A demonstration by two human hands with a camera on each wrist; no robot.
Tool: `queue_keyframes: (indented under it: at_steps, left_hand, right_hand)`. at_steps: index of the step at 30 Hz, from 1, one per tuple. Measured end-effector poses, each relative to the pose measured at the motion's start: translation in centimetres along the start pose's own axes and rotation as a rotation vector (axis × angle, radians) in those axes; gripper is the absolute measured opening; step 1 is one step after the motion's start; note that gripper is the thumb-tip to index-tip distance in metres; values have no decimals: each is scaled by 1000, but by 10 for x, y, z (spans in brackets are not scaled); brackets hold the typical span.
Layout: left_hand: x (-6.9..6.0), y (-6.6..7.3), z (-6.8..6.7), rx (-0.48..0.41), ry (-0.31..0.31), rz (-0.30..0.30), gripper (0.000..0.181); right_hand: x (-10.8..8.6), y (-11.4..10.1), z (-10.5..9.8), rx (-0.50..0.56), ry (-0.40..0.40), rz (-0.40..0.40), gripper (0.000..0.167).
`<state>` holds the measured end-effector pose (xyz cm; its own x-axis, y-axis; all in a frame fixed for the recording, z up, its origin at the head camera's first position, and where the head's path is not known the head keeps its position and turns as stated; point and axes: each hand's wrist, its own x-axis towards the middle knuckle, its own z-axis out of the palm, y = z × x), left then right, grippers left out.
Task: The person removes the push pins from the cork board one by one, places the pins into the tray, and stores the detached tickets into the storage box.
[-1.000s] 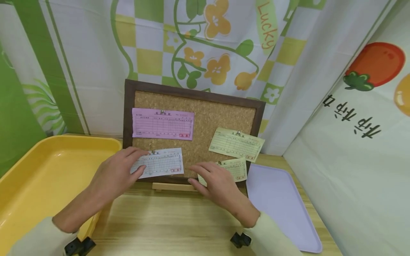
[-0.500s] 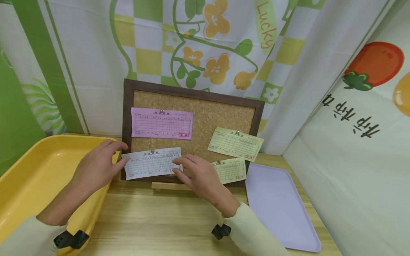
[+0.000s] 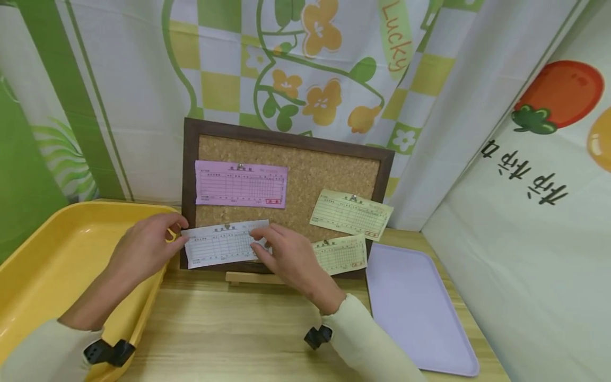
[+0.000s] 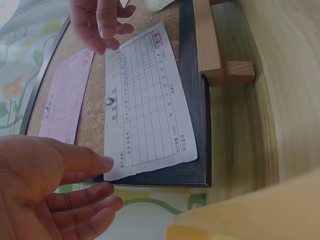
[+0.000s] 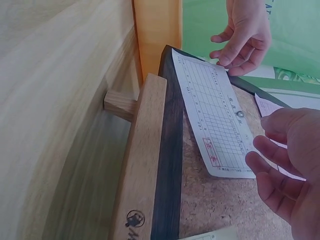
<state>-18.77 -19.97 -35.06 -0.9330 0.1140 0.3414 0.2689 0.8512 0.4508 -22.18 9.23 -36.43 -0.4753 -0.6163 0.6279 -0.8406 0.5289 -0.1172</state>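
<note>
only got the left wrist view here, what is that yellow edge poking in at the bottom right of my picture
Observer: From the head view, it is part of a large yellow tray, which sits on the table to the left of the corkboard.
Operator: ok, and beyond the white slip and the right hand, what papers are on that end of the board
Observer: Two yellow slips: a higher yellow slip and a lower yellow slip, whose left end is hidden behind the right hand in the head view.
</note>
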Motion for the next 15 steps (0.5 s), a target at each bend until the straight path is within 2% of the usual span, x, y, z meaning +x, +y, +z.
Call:
queue_keyframes:
  at_steps: [6,15]
  left_hand:
    - [2,0,0,-13,12,-5,18]
    - [3,1,4,-36,35,25,6]
  right_hand:
    - [10,-3,3,21,-15,26,17]
    - [17,-2,8,20,-29,59,18]
